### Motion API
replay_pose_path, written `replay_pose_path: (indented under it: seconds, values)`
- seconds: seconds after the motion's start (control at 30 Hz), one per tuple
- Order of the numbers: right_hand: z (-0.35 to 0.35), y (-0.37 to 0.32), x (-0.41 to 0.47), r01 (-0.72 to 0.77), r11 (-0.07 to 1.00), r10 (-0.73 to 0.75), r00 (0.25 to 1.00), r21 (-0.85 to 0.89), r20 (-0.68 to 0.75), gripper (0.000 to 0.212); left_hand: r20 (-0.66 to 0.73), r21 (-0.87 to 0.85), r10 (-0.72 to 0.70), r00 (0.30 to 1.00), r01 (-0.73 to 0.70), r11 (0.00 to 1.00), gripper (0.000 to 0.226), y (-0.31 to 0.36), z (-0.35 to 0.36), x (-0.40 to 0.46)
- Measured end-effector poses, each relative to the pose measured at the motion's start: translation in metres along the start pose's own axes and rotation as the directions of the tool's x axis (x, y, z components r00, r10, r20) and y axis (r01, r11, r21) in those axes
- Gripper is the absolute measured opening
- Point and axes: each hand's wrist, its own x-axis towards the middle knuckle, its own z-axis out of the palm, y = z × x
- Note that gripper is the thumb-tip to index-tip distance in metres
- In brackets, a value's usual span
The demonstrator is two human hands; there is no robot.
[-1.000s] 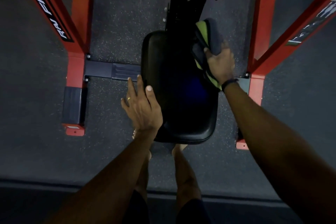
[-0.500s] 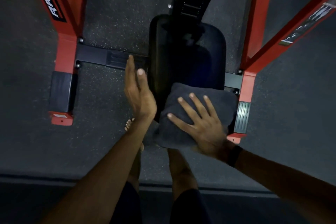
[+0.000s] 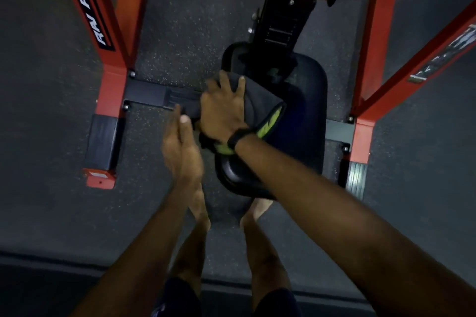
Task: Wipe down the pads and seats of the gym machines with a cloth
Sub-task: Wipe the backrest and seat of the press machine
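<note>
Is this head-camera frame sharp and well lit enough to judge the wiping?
Head view: dim overall, so the black seat shows little surface detail; motion blur softens the left hand and the right hand on the cloth; wide-angle distortion splays the red frame outward.

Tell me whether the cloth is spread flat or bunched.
Bunched: the cloth is folded over under the right hand, its green underside turned up.

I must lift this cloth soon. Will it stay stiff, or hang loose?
Likely floppy: the cloth bunches and folds under the right hand. Probably light, since one hand moves it. It seems to slide easily on the smooth seat.
</note>
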Motion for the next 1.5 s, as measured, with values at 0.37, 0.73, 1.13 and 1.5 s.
replay_pose_path:
  seconds: [0.37,0.73,1.13,1.5]
  values:
    - [-0.018,0.064,0.112,-0.092,0.978,0.106,0.992,0.187,-0.065,0.054,0.136,0.487,0.272,0.953,-0.303,0.819,0.06,0.032,0.066,-0.05]
    - [-0.012,0.217,0.042,-0.372,0.748,0.501,0.86,0.549,-0.1,0.063,0.173,0.667,0.33,0.928,-0.356,0.654,0.06,0.027,0.073,-0.056]
    - [0.027,0.144,-0.084,-0.232,0.941,0.314,0.868,0.245,-0.384,0.064,0.145,0.65,0.324,0.935,-0.337,0.682,0.075,0.032,0.076,-0.061]
    - [0.037,0.111,-0.147,-0.33,0.882,0.441,0.829,0.336,-0.345,0.057,0.148,0.645,0.311,0.939,-0.33,0.689,0.075,0.028,0.076,-0.058]
